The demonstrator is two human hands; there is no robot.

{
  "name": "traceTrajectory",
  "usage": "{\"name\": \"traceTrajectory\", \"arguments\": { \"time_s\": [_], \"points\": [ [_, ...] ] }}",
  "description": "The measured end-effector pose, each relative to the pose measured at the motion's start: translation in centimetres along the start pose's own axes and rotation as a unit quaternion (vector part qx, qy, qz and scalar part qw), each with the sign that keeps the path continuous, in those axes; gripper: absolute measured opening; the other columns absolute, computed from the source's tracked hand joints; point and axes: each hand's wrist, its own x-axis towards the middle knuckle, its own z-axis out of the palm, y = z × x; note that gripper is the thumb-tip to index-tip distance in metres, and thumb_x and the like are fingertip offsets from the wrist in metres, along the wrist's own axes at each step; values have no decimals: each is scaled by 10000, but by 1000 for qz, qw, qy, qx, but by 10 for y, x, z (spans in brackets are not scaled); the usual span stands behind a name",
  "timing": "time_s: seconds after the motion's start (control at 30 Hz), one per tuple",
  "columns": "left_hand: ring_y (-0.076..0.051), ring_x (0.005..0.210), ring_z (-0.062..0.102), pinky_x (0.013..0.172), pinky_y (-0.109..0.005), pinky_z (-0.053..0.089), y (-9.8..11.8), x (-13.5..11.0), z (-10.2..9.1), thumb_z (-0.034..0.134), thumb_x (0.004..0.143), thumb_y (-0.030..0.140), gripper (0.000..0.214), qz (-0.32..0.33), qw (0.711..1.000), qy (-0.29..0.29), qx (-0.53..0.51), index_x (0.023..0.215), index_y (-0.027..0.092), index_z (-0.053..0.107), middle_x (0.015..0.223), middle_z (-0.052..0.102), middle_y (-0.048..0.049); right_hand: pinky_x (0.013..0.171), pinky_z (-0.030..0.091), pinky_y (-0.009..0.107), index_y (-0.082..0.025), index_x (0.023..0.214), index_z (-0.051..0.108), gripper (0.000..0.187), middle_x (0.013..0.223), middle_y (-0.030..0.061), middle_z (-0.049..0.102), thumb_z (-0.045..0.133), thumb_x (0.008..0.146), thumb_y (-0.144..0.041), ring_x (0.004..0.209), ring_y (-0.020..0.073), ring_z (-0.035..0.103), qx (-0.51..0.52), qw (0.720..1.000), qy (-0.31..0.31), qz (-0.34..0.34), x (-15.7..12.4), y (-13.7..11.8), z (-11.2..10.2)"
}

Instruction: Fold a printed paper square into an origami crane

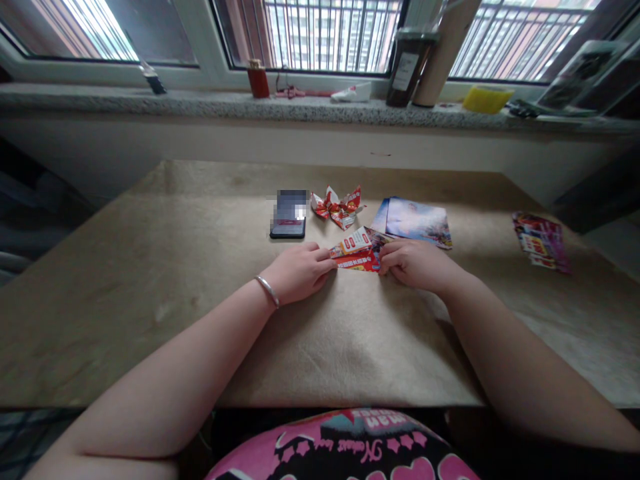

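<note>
A folded sheet of red and white printed paper [357,250] lies on the table between my hands. My left hand [303,270], with a silver bangle at the wrist, presses closed fingers on its left end. At the right end, my right hand [413,265] pinches the paper between thumb and fingers. Just beyond it sits a folded paper flower [337,205] in similar red and white print. A dark phone [289,215] lies to the left of the flower. Glossy picture sheets [417,221] rest behind my right hand.
A fanned stack of colourful printed papers [543,241] lies at the table's right side. The tan table [175,280] reaches toward a stone windowsill [200,101], which holds a red bottle [258,80], a dark lidded container [407,67] and a yellow item [486,100].
</note>
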Motion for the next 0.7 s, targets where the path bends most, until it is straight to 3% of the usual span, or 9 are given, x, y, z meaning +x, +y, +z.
{"name": "traceTrajectory", "arguments": {
  "time_s": [0.3, 0.7],
  "points": [
    [-175, 840, 529, 720, -288, 446, -3, -2, 1, 453, 878, 221, 255, -4, 1000, 13, -3, 1043, 208, 646, 939, 613, -68, 686, 442, 251, -251, 723, 731, 334, 914, -2, 715, 459, 724, -56, 795, 146, 637, 6, 1000, 6, -5, -3, 8, 3],
    [-144, 782, 548, 652, -238, 422, -10, -5, -6, 489, 868, 212, 272, -38, 999, -17, -28, 1034, 291, 691, 838, 627, -25, 669, 450, 233, -259, 726, 731, 363, 915, -33, 720, 453, 689, -28, 787, 129, 657, 30, 1000, 7, -3, -9, 12, 2]
  ]
}}
